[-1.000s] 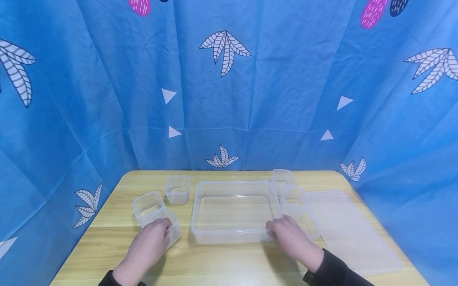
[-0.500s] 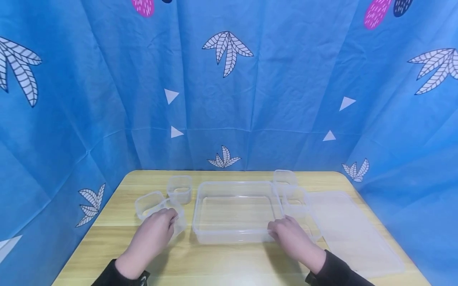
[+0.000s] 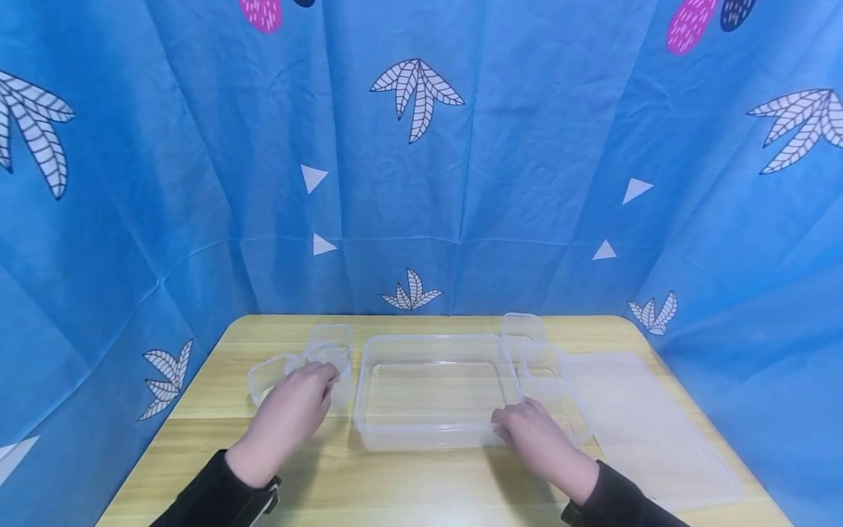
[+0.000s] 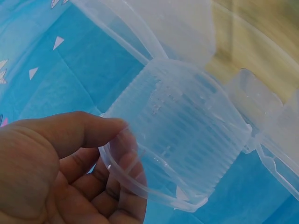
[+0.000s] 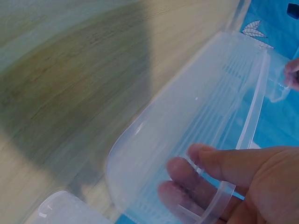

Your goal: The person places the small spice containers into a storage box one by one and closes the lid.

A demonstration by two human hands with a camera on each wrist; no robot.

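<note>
Between the left edge of the worktop [image 3: 408, 487] and a big box [image 3: 431, 438], pinching a small tub [image 4: 184, 128] by its rim with the left hand [image 3: 296, 402], in front of another tub [image 3: 331, 334] near the back edge. Gripping the box's right side with the right hand [image 3: 536, 439], near a flat lid [image 3: 652, 432].

Blue cloth [image 3: 527, 241] behind wood-grain table [image 3: 421, 487]

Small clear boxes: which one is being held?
The small box pinched by the left hand, left of the big box; neither hand grips any other small one.
</note>
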